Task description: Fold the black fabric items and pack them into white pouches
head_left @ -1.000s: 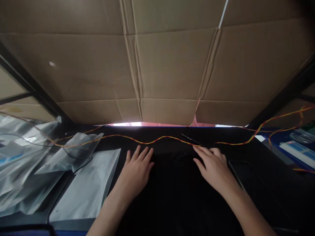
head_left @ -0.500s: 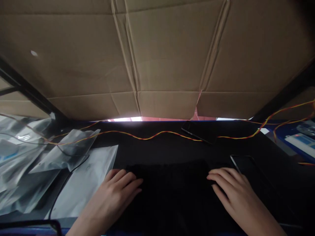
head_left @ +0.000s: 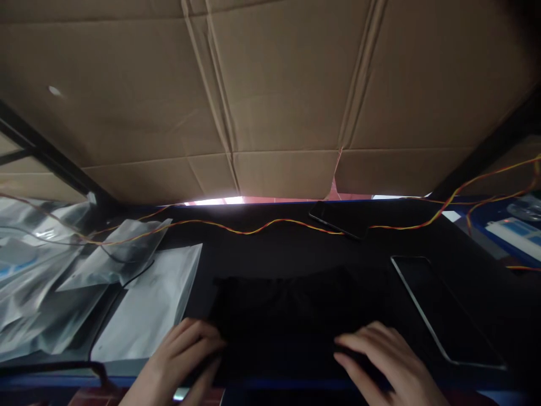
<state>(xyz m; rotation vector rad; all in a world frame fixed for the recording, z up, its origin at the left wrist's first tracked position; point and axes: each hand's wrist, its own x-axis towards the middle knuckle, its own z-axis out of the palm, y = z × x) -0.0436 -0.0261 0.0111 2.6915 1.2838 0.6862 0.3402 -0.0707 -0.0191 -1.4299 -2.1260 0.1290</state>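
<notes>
Resting at the table's near edge, the left hand [head_left: 180, 352] curls loosely on the black cloth [head_left: 287, 316], whether pinching it I cannot tell; the right hand [head_left: 380, 358] lies flat on it, gripping nothing. Around: two phones [head_left: 338, 220] [head_left: 443, 307], one twisted wire [head_left: 262, 227], one flat white pouch [head_left: 152, 307], crumpled clear bags [head_left: 51, 270] left.

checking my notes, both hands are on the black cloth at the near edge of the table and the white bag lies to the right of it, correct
Not quite. Both the left hand and the right hand do rest on the black cloth at the near table edge, but the head view shows the white bag lying to the left of it, not the right.
</notes>
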